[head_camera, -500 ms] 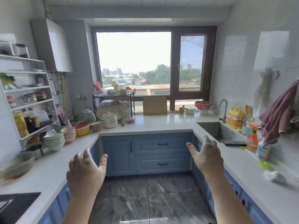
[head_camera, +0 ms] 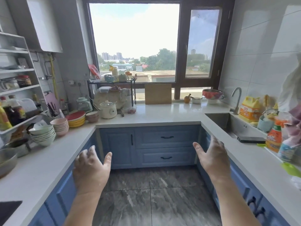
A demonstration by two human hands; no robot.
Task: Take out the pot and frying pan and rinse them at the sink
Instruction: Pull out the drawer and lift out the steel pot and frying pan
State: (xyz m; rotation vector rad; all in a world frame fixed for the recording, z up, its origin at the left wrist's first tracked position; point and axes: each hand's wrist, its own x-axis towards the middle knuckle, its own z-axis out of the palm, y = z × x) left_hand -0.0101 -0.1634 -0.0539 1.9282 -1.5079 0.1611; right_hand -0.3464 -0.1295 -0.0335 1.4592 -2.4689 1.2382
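Observation:
My left hand (head_camera: 91, 168) and my right hand (head_camera: 211, 155) are held out in front of me over the floor, fingers spread and holding nothing. The steel sink (head_camera: 228, 123) is set in the right counter, with a curved tap (head_camera: 237, 98) behind it. A dark flat object (head_camera: 251, 139) lies across the sink's near end. Blue cabinet doors (head_camera: 119, 144) and drawers (head_camera: 166, 137) run under the counters, all closed. At the far left edge a metal bowl or pan (head_camera: 7, 159) sits on the counter, and a smaller metal pot (head_camera: 17, 145) stands behind it.
Stacks of bowls (head_camera: 43, 135) and plates (head_camera: 76, 118) crowd the left counter below a white shelf rack (head_camera: 19, 88). A white cooker (head_camera: 108, 109) and a cutting board (head_camera: 158, 96) stand by the window. Detergent bottles (head_camera: 274, 137) line the wall past the sink. A black hob corner (head_camera: 8, 211) shows bottom left.
The view has moved forward into the kitchen and both hands sit a little lower and closer together. They stay spread and hold nothing.

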